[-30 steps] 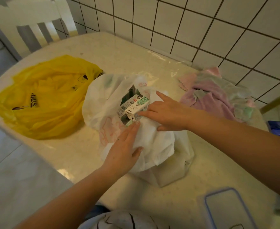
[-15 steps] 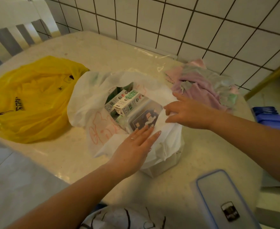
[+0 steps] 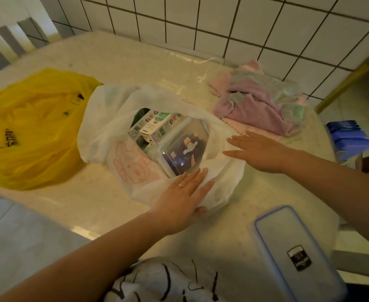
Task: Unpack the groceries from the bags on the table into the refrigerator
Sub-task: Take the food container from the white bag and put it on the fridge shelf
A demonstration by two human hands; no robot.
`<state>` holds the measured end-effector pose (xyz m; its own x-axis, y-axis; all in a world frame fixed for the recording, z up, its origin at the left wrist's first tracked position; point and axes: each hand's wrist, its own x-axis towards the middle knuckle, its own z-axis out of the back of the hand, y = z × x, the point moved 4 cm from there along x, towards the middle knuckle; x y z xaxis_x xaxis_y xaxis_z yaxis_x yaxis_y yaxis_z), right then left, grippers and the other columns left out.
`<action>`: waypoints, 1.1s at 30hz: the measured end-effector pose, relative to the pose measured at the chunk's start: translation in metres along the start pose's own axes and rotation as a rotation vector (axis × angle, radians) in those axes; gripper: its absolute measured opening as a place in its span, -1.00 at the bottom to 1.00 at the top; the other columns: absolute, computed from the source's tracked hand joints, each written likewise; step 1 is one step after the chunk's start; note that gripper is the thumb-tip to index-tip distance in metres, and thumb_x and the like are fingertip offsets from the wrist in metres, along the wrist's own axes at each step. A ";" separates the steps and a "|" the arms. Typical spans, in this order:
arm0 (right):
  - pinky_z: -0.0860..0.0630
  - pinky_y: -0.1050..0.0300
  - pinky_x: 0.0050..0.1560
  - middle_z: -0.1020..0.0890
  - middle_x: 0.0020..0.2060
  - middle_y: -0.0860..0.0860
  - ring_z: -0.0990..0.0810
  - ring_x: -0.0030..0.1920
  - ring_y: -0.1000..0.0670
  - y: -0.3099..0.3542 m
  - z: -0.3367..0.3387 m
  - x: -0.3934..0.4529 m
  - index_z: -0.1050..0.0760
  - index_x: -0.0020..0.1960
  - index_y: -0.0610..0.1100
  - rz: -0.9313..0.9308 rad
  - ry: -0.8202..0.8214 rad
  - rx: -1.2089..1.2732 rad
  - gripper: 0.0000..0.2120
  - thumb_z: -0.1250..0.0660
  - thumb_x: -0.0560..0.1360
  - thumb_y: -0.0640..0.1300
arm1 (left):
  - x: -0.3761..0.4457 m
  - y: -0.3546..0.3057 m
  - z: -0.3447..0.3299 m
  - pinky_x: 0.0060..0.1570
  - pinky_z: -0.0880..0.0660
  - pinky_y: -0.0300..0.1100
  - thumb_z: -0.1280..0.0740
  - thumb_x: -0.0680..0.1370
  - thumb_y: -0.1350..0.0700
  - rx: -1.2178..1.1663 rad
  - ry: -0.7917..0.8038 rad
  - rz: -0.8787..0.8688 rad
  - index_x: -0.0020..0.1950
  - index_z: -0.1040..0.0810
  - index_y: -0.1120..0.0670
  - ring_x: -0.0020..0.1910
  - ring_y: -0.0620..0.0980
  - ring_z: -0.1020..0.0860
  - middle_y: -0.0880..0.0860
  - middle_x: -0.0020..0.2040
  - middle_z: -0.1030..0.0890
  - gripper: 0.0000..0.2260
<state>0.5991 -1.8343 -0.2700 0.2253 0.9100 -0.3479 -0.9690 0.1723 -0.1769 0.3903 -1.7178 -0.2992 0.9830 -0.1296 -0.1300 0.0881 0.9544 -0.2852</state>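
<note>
**Q:** What did the head view show of the hands and the bag?

**A:** My left hand (image 3: 182, 198) lay flat on the near rim of the white bag (image 3: 105, 136), its fingers (image 3: 197, 178) straight and close together, pressing the plastic down to the worktop (image 3: 92, 205). My right hand (image 3: 259, 152) lay flat on the bag's right rim, fingers slightly spread, tips pointing left. Neither hand gripped anything.

**Q:** Where were the groceries?

**A:** Inside the open mouth of the white bag. A clear lidded container (image 3: 184, 147) lay nearest me, tilted, its long axis running from near-left to far-right. Two cartons (image 3: 155, 127) lay just behind it and touching it, toward the far left. A yellow bag (image 3: 31, 127) sat closed beside the white one, to the left.

**Q:** Which relation governed the coming move?

**A:** I judged it to be the container's place between my two hands: its near edge lay just beyond my left fingertips, and its right edge just left of my right fingertips. Both hands were about equally near, so a two-handed lift along its short sides seemed apt. The refrigerator was not in view.

**Q:** What else lay on the worktop?

**A:** A heap of pink cloths (image 3: 259, 103) at the far right, and a blue-rimmed lid (image 3: 296, 253) near my right forearm.
</note>
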 end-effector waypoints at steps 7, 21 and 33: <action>-0.44 -0.24 0.20 -0.45 0.30 -0.25 -0.46 0.26 -0.28 0.023 0.067 0.035 -0.41 0.34 -0.05 0.125 -0.418 0.081 -0.45 -0.32 0.40 -0.38 | -0.013 0.032 0.060 0.37 -0.09 -0.09 -0.14 0.57 -0.12 -0.199 -0.508 0.198 0.49 -0.19 0.04 0.47 -0.07 -0.12 0.03 0.48 -0.24 -0.47; -0.38 -0.25 0.26 -0.38 0.35 -0.29 -0.39 0.32 -0.30 0.083 0.055 0.088 -0.31 0.41 -0.16 0.060 -0.380 0.273 -0.34 -0.44 0.35 -0.24 | -0.006 0.084 0.047 0.39 -0.16 -0.06 -0.18 0.54 -0.20 -0.283 -0.315 0.621 0.52 -0.09 0.01 0.47 0.00 -0.16 0.01 0.52 -0.16 -0.38; -0.45 -0.01 0.21 -0.03 0.51 -0.15 -0.15 0.46 -0.16 0.089 0.052 0.079 -0.10 0.51 0.02 -0.139 -0.384 0.495 -0.39 -0.22 0.53 -0.23 | 0.006 0.091 0.063 0.10 -0.48 -0.11 -0.37 0.49 -0.01 -0.956 -0.391 0.689 0.33 -0.42 -0.06 0.08 -0.06 -0.49 -0.07 0.16 -0.49 -0.58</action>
<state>0.5252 -1.7271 -0.2655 0.3892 0.9210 0.0189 -0.8861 0.3687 0.2810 0.4140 -1.6150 -0.2665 0.7742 0.5666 -0.2822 -0.4570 0.1918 -0.8685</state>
